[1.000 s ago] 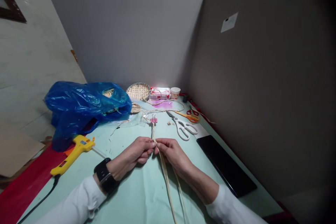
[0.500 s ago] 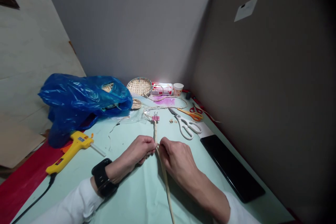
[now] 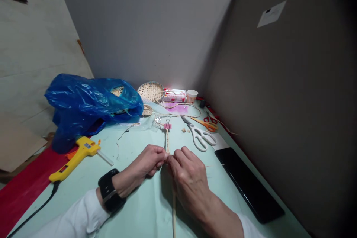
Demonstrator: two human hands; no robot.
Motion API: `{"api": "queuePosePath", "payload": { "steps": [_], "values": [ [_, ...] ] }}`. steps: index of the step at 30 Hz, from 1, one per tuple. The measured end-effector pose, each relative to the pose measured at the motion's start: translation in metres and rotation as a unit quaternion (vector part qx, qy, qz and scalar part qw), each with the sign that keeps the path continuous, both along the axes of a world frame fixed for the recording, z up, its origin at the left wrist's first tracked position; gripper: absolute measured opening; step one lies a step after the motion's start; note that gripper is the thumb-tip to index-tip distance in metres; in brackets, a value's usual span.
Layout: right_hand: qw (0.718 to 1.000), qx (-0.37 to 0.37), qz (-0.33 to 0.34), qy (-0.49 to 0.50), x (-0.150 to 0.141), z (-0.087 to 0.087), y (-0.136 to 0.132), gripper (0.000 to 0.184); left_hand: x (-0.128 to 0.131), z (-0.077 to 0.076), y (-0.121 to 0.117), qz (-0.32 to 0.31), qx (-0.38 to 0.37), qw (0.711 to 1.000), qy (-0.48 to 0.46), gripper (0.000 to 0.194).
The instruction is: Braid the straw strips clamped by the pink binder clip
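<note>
A pale braided cord (image 3: 167,140) runs toward me from a pink binder clip (image 3: 167,126) at the middle of the table. My left hand (image 3: 153,159) pinches the near end of the braid between thumb and fingertips. Right against it, my right hand (image 3: 188,171) has its fingers closed on the cord too, with the fingertips partly hidden. A loose pale strand (image 3: 174,215) comes out below my right hand and trails to the front of the table.
On the left lie a yellow glue gun (image 3: 74,160) and a blue plastic bag (image 3: 92,100). White scissors (image 3: 200,136), orange scissors (image 3: 208,124) and a black flat slab (image 3: 248,184) lie right. A woven basket (image 3: 151,92) and paper cup (image 3: 192,96) stand behind.
My right hand has turned, its knuckles higher and its fingertips closer over the cord. The loose strand below has swung left. The whole view has shifted slightly.
</note>
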State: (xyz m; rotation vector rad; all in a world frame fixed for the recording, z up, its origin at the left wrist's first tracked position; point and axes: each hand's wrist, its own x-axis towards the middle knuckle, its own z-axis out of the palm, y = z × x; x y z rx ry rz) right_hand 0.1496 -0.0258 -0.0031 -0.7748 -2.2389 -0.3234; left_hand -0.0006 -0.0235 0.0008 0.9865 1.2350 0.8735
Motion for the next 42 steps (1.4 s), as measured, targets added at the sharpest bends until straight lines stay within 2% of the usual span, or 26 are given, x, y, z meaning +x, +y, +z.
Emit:
{"api": "queuePosePath", "payload": {
  "steps": [3, 8, 13, 15, 17, 19, 20, 23, 25, 27, 29, 31, 34, 36, 38, 40, 42],
  "values": [
    [1.0, 0.011, -0.001, -0.003, -0.002, -0.001, -0.001, 0.021, -0.002, 0.0, -0.001, -0.015, -0.018, 0.999, -0.031, 0.014],
    [0.996, 0.082, 0.013, -0.026, -0.009, -0.005, -0.009, 0.024, -0.006, 0.0, -0.002, -0.048, -0.016, 0.994, -0.093, 0.019],
    [0.994, 0.089, 0.011, -0.055, -0.008, -0.01, -0.022, 0.027, -0.007, 0.005, -0.008, -0.043, -0.016, 0.996, -0.072, 0.026],
    [0.998, 0.022, 0.031, -0.049, -0.001, -0.005, -0.022, 0.023, -0.008, 0.007, -0.009, -0.039, -0.021, 0.998, -0.054, 0.024],
    [0.992, -0.113, 0.051, -0.016, 0.009, 0.005, -0.017, 0.021, -0.009, 0.008, -0.01, -0.038, -0.019, 0.998, -0.047, 0.021],
    [0.968, -0.246, 0.025, 0.049, 0.017, 0.018, -0.006, 0.023, -0.009, 0.009, -0.01, -0.036, -0.013, 0.999, -0.038, 0.019],
    [0.96, -0.269, 0.003, 0.079, 0.019, 0.024, 0.0, 0.022, -0.009, 0.009, -0.01, -0.036, -0.009, 0.999, -0.034, 0.017],
    [0.909, -0.414, 0.013, 0.047, 0.013, 0.029, 0.019, 0.025, -0.009, 0.009, -0.01, -0.033, -0.001, 0.999, -0.027, 0.009],
    [0.861, -0.506, 0.05, 0.019, 0.005, 0.025, 0.026, 0.033, -0.008, 0.008, -0.01, -0.022, 0.0, 1.0, -0.009, 0.003],
    [0.818, -0.569, 0.079, 0.023, -0.003, 0.019, 0.031, 0.038, -0.008, 0.006, -0.01, -0.015, 0.001, 1.0, 0.022, 0.004],
    [0.804, -0.586, 0.094, 0.039, -0.006, 0.014, 0.033, 0.037, -0.009, 0.006, -0.01, -0.021, 0.021, 0.996, 0.078, 0.006],
    [0.815, -0.568, 0.104, 0.048, -0.005, 0.011, 0.034, 0.037, -0.01, 0.006, -0.01, -0.026, 0.077, 0.982, 0.173, 0.013],
    [0.823, -0.553, 0.103, 0.077, -0.002, 0.008, 0.032, 0.038, -0.009, 0.009, -0.012, -0.026, 0.171, 0.927, 0.332, 0.024],
    [0.809, -0.567, 0.099, 0.117, -0.002, 0.005, 0.03, 0.04, -0.007, 0.01, -0.014, -0.028, 0.208, 0.894, 0.397, 0.027],
    [0.779, -0.598, 0.099, 0.158, -0.003, 0.003, 0.028, 0.04, -0.005, 0.011, -0.017, -0.03, 0.223, 0.874, 0.431, 0.027],
    [0.753, -0.623, 0.097, 0.188, -0.005, 0.001, 0.026, 0.04, -0.003, 0.01, -0.019, -0.03, 0.227, 0.866, 0.445, 0.028],
    [0.75, -0.624, 0.091, 0.2, -0.006, 0.001, 0.025, 0.04, -0.003, 0.011, -0.02, -0.04, 0.232, 0.864, 0.445, 0.029]
  ]
}}
